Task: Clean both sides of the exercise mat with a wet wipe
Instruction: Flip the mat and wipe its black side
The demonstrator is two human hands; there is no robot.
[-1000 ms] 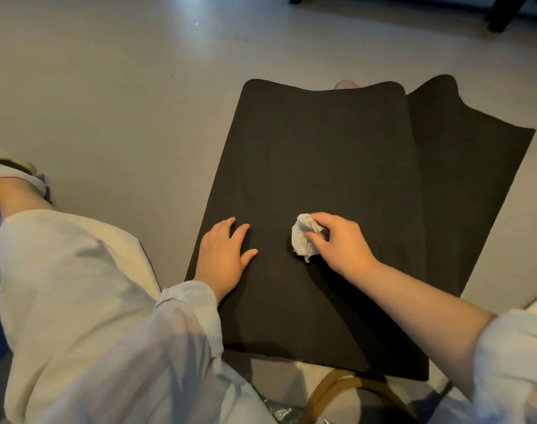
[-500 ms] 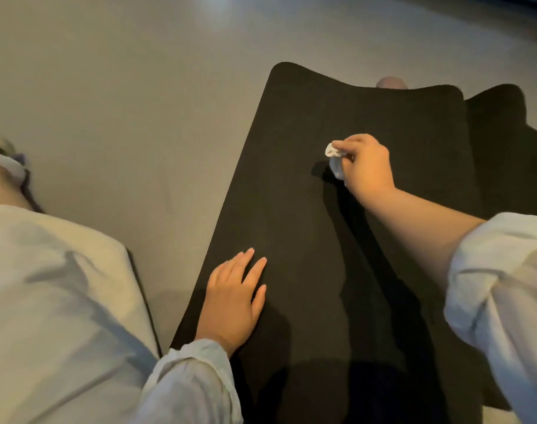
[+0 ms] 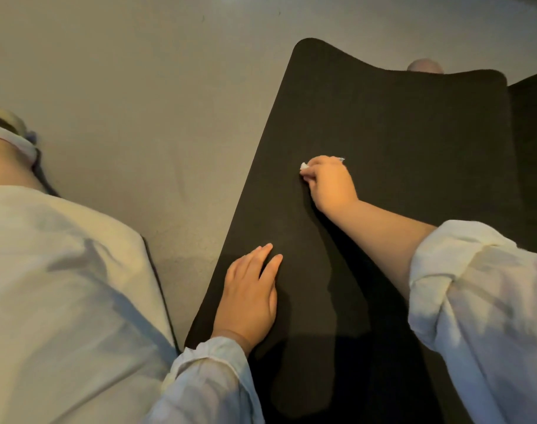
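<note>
1. The floor (image 3: pixel 157 96), a pale grey-beige surface, carries the whole scene; the person kneels or crouches over it, a light trouser leg (image 3: pixel 62 286) filling the lower left of the view.

2. The exercise mat (image 3: pixel 398 133), black and folded over on itself, lies on the floor in front of the person; a second layer shows past its right edge, and a small pale rounded thing, too unclear to name, peeks out behind its far edge.

3. Wiping is under way on the upper face of the fold, judging by the wipe's place mid-mat. No wet streaks or clean patches show on the dark surface, so how much of this face is done cannot be told. The hidden underside, and the covered layer, most likely remain to be cleaned.

4. The left hand (image 3: pixel 249 295) rests flat on the mat near its left edge, fingers straight and together, apparently pinning the mat down.

5. The right hand (image 3: pixel 330 182) reaches out to the middle of the mat, fingers curled round the wipe and pressing it to the surface.

6. The wet wipe (image 3: pixel 304 166), white and bunched small, is almost wholly hidden in that grip; only a corner sticks out at the fingertips.
</note>
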